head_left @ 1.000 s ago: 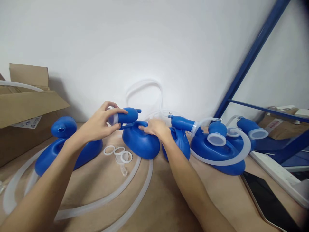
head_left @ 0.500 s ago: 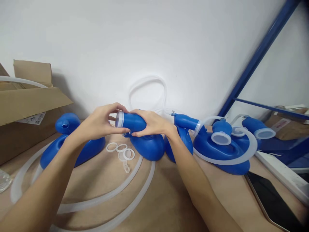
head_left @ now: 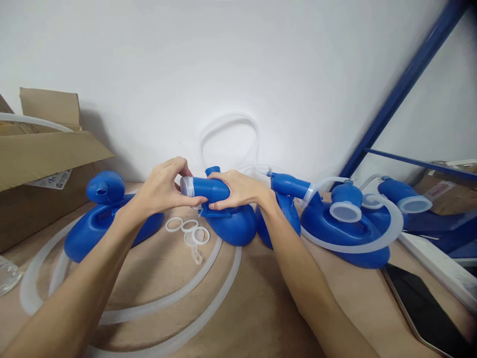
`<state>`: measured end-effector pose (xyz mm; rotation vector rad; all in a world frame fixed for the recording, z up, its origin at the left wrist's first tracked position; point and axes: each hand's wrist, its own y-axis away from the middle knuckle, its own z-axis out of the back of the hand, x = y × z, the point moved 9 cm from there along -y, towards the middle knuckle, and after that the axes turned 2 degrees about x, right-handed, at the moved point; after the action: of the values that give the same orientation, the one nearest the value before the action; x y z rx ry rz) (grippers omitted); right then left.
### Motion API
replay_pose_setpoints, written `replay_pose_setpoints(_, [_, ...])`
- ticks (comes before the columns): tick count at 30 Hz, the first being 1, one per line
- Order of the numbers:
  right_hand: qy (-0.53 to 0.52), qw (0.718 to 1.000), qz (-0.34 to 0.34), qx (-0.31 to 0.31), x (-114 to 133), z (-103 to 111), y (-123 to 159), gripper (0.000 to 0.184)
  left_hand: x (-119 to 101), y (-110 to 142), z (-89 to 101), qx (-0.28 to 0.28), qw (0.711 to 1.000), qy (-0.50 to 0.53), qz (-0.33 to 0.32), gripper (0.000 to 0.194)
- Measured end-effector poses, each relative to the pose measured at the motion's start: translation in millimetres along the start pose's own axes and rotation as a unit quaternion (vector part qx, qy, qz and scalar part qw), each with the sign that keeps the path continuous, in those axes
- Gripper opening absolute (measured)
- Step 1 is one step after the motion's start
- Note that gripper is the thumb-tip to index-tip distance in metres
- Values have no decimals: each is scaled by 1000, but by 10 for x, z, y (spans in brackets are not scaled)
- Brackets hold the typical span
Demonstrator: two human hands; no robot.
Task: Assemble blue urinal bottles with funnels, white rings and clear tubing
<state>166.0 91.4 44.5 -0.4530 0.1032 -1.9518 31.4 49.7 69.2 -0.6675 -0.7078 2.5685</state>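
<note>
Blue funnel piece (head_left: 208, 189) with a clear ring at its left end sits at frame centre, just above a blue container (head_left: 233, 226) on the tan surface (head_left: 257, 303). Right hand (head_left: 238, 190) clasps its body, while left hand (head_left: 164, 189) pinches the ringed end. Loose white rings (head_left: 189, 231) lie below the hands.

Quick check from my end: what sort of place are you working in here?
Probably a small packing or assembly spot in a storeroom: an open cardboard box at the left, blue metal shelving at the right, and several identical blue plastic vessels with loose clear tubing spread over a brown work surface.
</note>
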Motion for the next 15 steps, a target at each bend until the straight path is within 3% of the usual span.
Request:
replay_pose_setpoints(4, [7, 999, -37, 3, -76, 38, 43, 64, 41, 0, -5, 34, 999, 26, -3, 54])
replay_pose_setpoints(8, [-27, 997, -55, -54, -117, 201, 107, 64, 41, 37, 111, 42, 997, -54, -18, 48])
replay_pose_setpoints(12, [-9, 994, -65, -88, -107, 268, 136, 64, -10, 77, 10, 111, 990, -85, -33, 51])
replay_pose_setpoints(15, [-17, 991, -73, -114, -103, 253, 107, 63, 28, 57, -63, 117, 990, -78, 11, 60])
